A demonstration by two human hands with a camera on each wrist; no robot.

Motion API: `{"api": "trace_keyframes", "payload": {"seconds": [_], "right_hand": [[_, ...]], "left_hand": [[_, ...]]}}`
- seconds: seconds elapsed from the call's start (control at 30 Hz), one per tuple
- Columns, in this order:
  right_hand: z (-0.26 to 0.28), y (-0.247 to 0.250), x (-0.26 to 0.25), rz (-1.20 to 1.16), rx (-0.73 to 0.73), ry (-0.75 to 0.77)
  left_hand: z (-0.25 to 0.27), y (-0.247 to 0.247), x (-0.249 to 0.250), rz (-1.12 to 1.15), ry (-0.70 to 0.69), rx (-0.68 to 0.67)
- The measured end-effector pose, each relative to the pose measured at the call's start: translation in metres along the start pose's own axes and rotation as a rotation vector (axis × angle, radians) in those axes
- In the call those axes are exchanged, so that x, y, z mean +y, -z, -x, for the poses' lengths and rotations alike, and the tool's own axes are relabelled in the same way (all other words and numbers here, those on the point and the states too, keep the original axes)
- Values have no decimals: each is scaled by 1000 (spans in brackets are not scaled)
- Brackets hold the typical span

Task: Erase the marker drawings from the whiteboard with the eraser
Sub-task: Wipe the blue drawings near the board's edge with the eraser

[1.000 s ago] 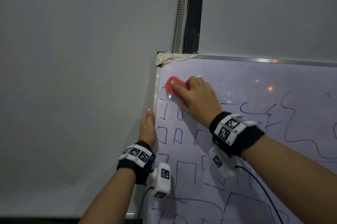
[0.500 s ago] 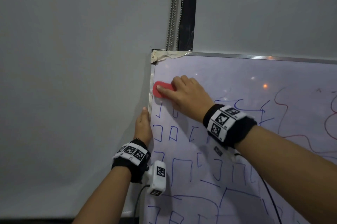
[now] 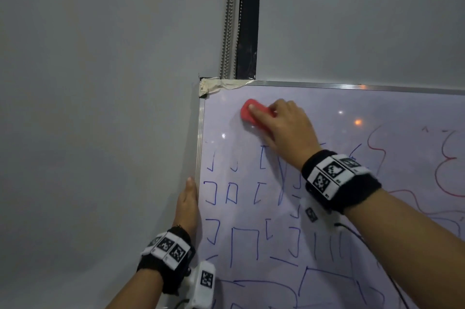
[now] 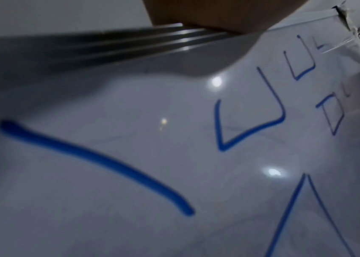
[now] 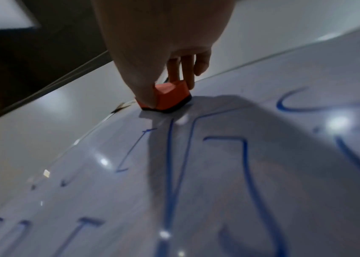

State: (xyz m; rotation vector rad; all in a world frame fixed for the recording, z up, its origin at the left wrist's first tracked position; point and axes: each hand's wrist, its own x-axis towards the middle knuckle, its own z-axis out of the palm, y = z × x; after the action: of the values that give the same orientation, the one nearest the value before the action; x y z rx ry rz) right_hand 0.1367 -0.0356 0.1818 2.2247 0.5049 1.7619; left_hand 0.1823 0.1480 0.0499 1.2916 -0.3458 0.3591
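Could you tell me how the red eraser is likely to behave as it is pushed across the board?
The eraser will probably slide easily, as the whiteboard looks glossy. It seems light: the right hand moves it with fingertips alone. Its flat dark pad sits flush, so it should not roll.

blue marker strokes (image 4: 100, 165), whiteboard (image 4: 130, 217), metal frame (image 4: 130, 41)

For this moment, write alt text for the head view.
A right hand presses a red eraser to the whiteboard near its taped top-left corner, above blue marker drawings. The left hand rests flat along the board's left frame.
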Motion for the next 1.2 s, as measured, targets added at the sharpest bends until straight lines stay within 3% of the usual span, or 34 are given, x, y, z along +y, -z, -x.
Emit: {"api": "trace_keyframes", "payload": {"seconds": [0.07,0.1,0.2,0.27,0.33,0.43,0.47,0.5,0.63,0.83,1.0,1.13,1.2], "right_hand": [[12,-5,-8,-9,43,-145],[25,-11,-21,-26,39,-128],[65,-27,-59,-33,-74,145],[67,-23,-52,-5,-113,238],[59,-16,-30,-4,-44,100],[53,-8,-18,-21,98,-288],[56,-10,-28,-32,103,-315],[63,-16,-41,-51,89,-270],[81,-23,-67,-27,-89,151],[19,-22,-67,-9,-8,3],[13,-22,-60,93,-89,361],[-13,-19,-49,116,-20,143],[7,-25,-64,68,-58,190]], "left_hand": [[4,-1,-2,28,-7,2],[4,-1,-3,30,-12,-7],[2,0,-7,-2,1,8],[3,2,-11,3,20,12],[4,4,-13,-3,37,12],[3,6,-14,-11,38,-1],[3,6,-14,-12,33,0],[3,5,-15,-11,29,6],[3,4,-14,-3,48,18],[2,6,-14,-18,97,0],[7,7,-13,13,111,-4],[12,5,-13,51,142,-10],[14,4,-12,44,127,-11]]}}
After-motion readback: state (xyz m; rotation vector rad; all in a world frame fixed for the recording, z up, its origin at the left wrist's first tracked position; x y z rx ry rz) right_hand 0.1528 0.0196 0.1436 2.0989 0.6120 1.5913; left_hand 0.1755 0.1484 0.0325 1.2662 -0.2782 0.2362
